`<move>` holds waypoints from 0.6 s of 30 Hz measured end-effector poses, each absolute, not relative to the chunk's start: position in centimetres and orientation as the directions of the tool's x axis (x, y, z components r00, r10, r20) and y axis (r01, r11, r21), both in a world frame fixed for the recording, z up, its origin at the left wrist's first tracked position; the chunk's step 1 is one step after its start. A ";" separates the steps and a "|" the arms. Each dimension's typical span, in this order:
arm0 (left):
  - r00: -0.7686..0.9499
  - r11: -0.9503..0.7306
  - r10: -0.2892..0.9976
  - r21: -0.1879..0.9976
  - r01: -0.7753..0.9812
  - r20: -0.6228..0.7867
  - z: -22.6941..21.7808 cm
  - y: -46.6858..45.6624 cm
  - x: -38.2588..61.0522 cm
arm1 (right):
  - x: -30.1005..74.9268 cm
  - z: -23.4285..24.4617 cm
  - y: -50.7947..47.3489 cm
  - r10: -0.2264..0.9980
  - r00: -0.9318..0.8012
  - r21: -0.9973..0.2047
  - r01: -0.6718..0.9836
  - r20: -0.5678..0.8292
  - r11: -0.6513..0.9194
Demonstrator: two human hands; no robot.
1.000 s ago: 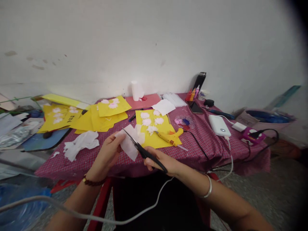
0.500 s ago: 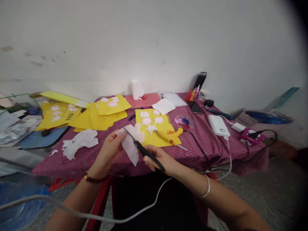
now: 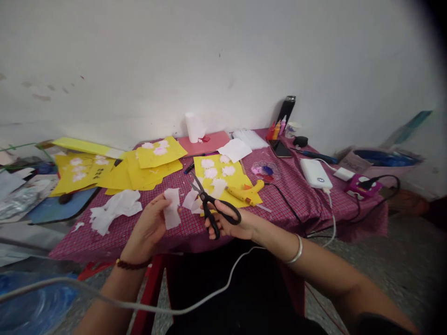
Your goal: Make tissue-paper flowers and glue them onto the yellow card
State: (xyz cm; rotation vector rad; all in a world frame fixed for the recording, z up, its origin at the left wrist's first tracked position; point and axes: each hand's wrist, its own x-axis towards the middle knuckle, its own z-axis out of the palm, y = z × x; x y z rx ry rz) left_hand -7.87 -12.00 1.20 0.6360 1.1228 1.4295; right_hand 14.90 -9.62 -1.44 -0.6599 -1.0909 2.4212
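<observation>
Pinched in my left hand [image 3: 151, 224] is a small strip of white tissue paper [image 3: 172, 208], held upright above the table edge. My right hand [image 3: 228, 223] has its fingers through the handles of black scissors [image 3: 213, 203], whose blades are parted and point away from me. Another piece of tissue [image 3: 190, 201] lies just left of the scissors. Beyond my right hand is a yellow sheet [image 3: 236, 178] bearing several pale pink paper flowers [image 3: 210, 173]. A yellow glue gun [image 3: 246, 192] rests on that sheet. Crumpled white tissue [image 3: 117, 208] lies to the left of my left hand.
More yellow sheets [image 3: 127, 174] overlap at the left. Farther back stand a white roll [image 3: 192, 127], small paint bottles [image 3: 275, 130] and a black flask [image 3: 287, 109]. On the right are a phone [image 3: 280, 148], a white power bank [image 3: 316, 173] and a purple power strip [image 3: 363, 186]. A white cable [image 3: 195, 309] crosses before me.
The tissue is now in separate pieces: a strip stays in my left hand, another piece lies near the blades. My right hand has turned the scissors, and their blades and handles have spread apart.
</observation>
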 end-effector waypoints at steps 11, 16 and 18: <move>0.074 0.252 0.968 0.916 -0.312 -0.241 0.9 -13.7 -11.4 | 15.9 -1.3 -10.2 0.465 -0.873 -0.957 0.008 -0.149 -0.291; 0.111 0.284 0.958 0.913 -0.292 -0.263 0.5 -13.9 -12.6 | 14.4 -0.9 -9.9 0.485 -0.863 -0.967 0.018 -0.144 -0.255; 0.109 0.280 0.960 0.916 -0.287 -0.259 0.6 -13.9 -13.0 | 13.9 -0.7 -9.8 0.484 -0.863 -0.967 0.020 -0.145 -0.254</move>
